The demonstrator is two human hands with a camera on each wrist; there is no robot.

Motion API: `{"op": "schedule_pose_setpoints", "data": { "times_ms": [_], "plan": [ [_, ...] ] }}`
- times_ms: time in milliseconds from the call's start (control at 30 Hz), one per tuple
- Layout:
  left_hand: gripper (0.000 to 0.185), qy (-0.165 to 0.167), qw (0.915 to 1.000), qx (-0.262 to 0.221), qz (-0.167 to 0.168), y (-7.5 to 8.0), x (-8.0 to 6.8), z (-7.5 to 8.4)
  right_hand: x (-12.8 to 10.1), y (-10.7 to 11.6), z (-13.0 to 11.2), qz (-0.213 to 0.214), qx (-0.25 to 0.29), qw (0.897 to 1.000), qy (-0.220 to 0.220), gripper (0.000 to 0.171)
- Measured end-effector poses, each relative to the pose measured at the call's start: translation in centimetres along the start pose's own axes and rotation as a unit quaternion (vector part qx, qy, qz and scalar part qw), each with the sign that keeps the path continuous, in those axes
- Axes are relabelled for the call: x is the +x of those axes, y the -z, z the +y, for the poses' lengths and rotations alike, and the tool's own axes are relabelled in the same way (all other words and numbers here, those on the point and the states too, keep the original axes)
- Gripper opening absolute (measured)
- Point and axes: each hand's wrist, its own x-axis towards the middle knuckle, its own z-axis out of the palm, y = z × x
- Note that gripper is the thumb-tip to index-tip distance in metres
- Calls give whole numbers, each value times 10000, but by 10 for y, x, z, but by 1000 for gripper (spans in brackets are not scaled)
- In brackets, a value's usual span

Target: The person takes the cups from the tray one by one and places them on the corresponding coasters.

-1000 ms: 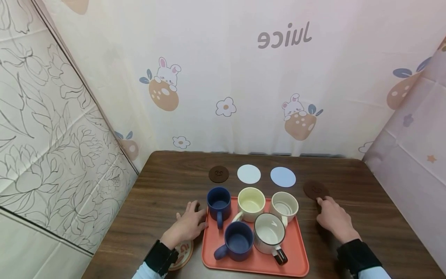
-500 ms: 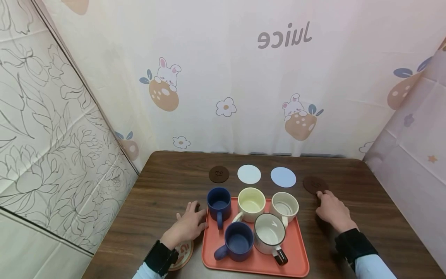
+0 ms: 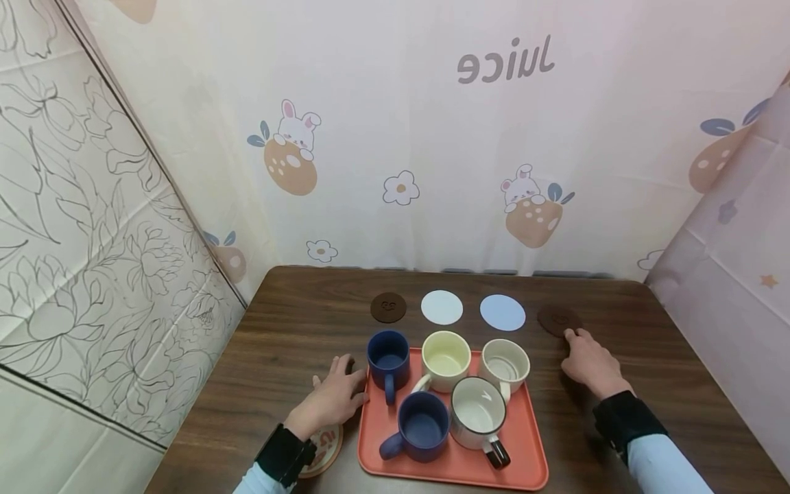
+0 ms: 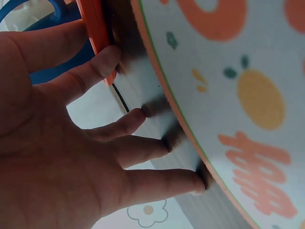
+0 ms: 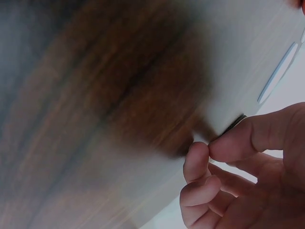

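My right hand (image 3: 590,365) is at the near edge of a dark brown round coaster (image 3: 557,318) at the table's back right. In the right wrist view, thumb and index finger pinch that coaster's thin edge (image 5: 237,122); the other fingers curl in. My left hand (image 3: 330,400) rests spread by the left edge of the red tray (image 3: 444,471), its fingertips on the table and its thumb side against the tray rim. A patterned coaster (image 4: 224,86) lies under the left wrist. Two dark blue mugs (image 3: 423,425), a yellow mug (image 3: 446,359), a cream mug (image 3: 505,363) and a black-rimmed white mug (image 3: 477,406) stand on the tray.
Behind the tray, a brown coaster (image 3: 388,307), a white coaster (image 3: 441,307) and a pale blue coaster (image 3: 503,313) lie in a row on the wooden table (image 3: 278,329). Printed curtains (image 3: 345,137) hang along the back and sides.
The right hand and the brown coaster under its fingertips have moved slightly away, toward the back edge, nearer in line with the other coasters. The left hand, tray and mugs stay put.
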Motion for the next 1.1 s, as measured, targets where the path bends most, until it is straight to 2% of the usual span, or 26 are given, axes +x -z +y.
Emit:
{"op": "schedule_pose_setpoints", "data": {
  "times_ms": [200,433,1100],
  "plan": [
    [42,-13,10000,-27,-23,1,-1,0,5,1,1,-13,-42,10000,6,65],
    [42,-83,9999,-60,-25,2,-2,0,0,2,-3,-81,77,9999,-75,67],
    [39,18,10000,-5,-42,0,1,-2,1,5,-6,-101,80,9998,-152,64]
  ]
}}
